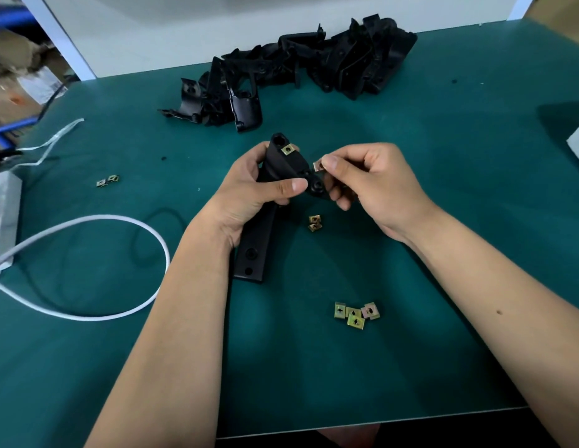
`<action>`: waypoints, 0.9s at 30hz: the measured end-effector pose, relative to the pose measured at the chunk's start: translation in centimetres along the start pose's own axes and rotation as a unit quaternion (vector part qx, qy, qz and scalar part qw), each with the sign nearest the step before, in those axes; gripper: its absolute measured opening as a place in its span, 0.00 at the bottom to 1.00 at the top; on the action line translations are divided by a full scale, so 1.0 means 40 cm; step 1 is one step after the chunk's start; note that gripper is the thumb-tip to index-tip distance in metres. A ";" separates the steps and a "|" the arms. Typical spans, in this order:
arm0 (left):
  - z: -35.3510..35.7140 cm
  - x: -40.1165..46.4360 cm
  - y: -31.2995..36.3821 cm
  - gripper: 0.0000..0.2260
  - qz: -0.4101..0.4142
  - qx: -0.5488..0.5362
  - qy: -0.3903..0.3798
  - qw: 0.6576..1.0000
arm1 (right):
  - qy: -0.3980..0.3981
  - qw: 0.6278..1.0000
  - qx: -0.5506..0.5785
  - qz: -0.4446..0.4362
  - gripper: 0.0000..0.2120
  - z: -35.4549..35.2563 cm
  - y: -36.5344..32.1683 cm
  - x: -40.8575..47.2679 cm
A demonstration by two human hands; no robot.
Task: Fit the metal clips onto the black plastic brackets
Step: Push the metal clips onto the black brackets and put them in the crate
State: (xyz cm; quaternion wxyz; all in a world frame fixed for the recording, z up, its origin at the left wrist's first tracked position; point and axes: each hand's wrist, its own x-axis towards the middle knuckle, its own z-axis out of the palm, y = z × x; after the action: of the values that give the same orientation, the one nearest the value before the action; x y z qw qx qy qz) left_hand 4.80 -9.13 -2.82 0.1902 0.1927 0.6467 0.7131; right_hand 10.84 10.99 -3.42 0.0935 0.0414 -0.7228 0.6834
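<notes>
One clip (289, 150) seated; second clip (318, 165) pinched in my right hand (369, 185).
My left hand (249, 195) grips the bracket (265, 221); far pile (298, 69) remains.

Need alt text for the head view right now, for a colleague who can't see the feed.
Left hand grips a black plastic bracket with one clip already fitted, while the right hand pinches a metal clip beside it. Loose clips and a bracket pile lie on the green table.

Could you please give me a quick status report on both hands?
Left hand grips long black plastic bracket, one brass-coloured clip fitted. Right hand pinches second small metal clip by bracket's tab. Nothing obstructing.
</notes>
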 end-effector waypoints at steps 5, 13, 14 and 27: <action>0.000 0.000 0.002 0.21 -0.002 0.005 -0.007 1.000 | -0.013 1.000 -0.010 0.008 0.10 0.006 -0.001 -0.002; 0.001 -0.001 0.001 0.22 -0.002 0.004 -0.019 1.000 | -0.015 0.999 -0.008 0.029 0.11 0.007 0.000 -0.002; 0.000 -0.001 0.001 0.22 -0.002 0.003 -0.019 1.000 | -0.019 0.999 -0.006 0.030 0.11 0.006 0.000 -0.003; 0.006 -0.003 0.006 0.22 -0.008 -0.009 -0.038 0.999 | -0.044 0.997 -0.037 0.057 0.15 0.008 -0.013 -0.010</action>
State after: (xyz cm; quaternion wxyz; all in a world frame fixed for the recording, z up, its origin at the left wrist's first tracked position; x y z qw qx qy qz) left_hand 5.01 -9.02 -2.58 0.2218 0.2129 0.6342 0.7094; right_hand 11.31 10.62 -2.99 0.0244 0.0268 -0.7524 0.6577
